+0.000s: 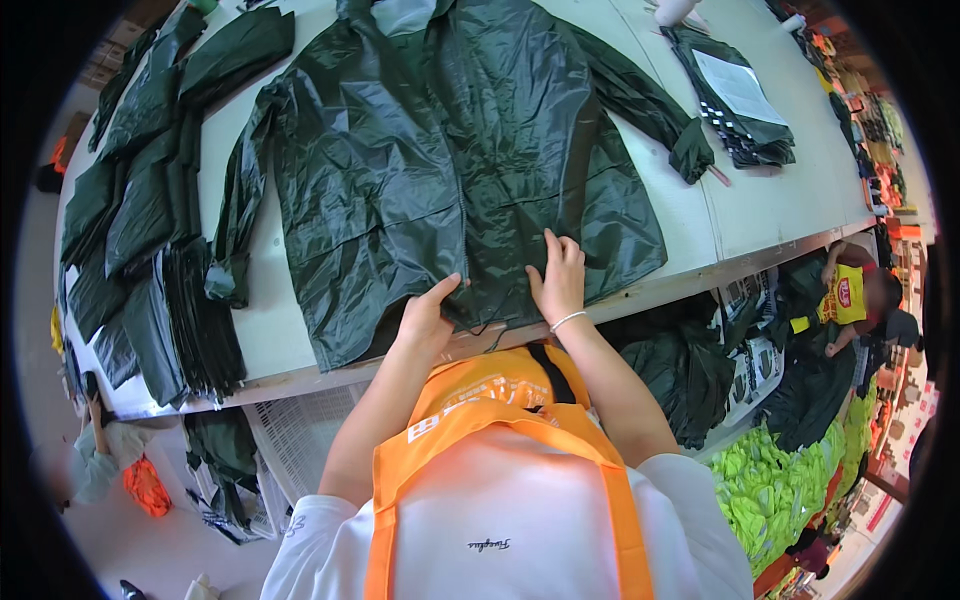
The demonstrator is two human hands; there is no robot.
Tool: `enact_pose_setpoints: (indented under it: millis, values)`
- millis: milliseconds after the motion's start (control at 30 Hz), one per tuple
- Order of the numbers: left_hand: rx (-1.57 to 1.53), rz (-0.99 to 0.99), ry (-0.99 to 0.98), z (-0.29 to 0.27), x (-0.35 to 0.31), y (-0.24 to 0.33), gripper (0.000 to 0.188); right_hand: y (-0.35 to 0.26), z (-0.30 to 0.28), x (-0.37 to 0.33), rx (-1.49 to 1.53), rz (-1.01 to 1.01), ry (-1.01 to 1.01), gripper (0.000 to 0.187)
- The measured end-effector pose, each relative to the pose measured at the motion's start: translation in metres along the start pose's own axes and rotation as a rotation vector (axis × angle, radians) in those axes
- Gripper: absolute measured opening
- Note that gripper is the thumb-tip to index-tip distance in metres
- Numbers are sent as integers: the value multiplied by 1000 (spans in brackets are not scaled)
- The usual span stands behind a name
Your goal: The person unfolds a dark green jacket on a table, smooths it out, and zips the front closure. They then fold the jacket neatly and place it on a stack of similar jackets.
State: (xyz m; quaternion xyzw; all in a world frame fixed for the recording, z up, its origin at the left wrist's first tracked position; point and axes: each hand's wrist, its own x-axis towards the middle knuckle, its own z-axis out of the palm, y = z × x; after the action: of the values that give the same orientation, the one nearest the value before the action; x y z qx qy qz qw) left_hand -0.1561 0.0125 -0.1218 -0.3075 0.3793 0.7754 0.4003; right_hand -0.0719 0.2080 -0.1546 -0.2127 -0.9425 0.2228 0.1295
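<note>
A dark green, shiny rain jacket [400, 170] lies spread on the table with its sleeves out to the sides and its hem near the front edge. At the hem beside the front zipper, my left hand [428, 318] is closed on the jacket's edge; some of its fingers are hidden. Just right of the zipper, my right hand [560, 284] rests on the jacket's lower front, thumb and fingers apart. A thin dark cord [484, 327] hangs from the hem between my hands.
Stacks of folded dark green garments [150, 200] cover the left of the white table [690, 235]. A folded pile with a paper sheet [740, 85] lies at the back right. Below stand a white crate [300, 430] and bright yellow-green garments [780, 480]. Another person [860, 290] is at the right.
</note>
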Motion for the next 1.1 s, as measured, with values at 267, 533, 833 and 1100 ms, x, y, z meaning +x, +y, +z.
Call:
enact_pose_setpoints:
  millis: [267, 533, 833, 1100]
  values:
    - [220, 248, 160, 9, -26, 17, 24, -69, 14, 1, 9, -19, -370, 50]
    - [702, 1210, 416, 6, -100, 98, 26, -67, 22, 17, -230, -15, -541, 37]
    - [1183, 1711, 889, -18, -132, 206, 28, -70, 22, 24, -339, -31, -588, 31]
    - [525, 827, 80, 21, -90, 103, 15, -4, 2, 18, 265, -189, -609, 24]
